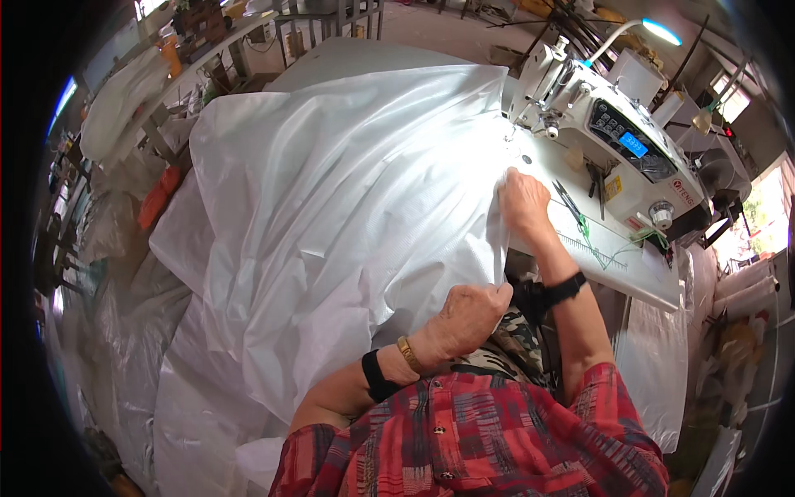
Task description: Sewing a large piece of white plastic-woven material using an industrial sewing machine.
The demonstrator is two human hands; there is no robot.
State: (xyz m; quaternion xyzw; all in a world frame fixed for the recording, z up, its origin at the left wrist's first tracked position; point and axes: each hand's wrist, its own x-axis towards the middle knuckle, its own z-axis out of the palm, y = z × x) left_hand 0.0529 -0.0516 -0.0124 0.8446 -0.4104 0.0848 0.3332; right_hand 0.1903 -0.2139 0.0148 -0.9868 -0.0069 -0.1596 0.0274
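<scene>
"Which step're we on?"
"Prob. lining up the white sheet, spread L of the sewing machine. Our L hand & R hand both pinch its R edge."
"Next move?"
"Keeping that edge taut, we'd guess. Some room on the table R of it, btwn dark tool, green thread & rim."

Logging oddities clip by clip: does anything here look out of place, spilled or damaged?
One small thing: green thread lies in a loose tangle on the white table, beside a black tool, right of the right hand. It looks untidy. No spill or damage shows.
</scene>
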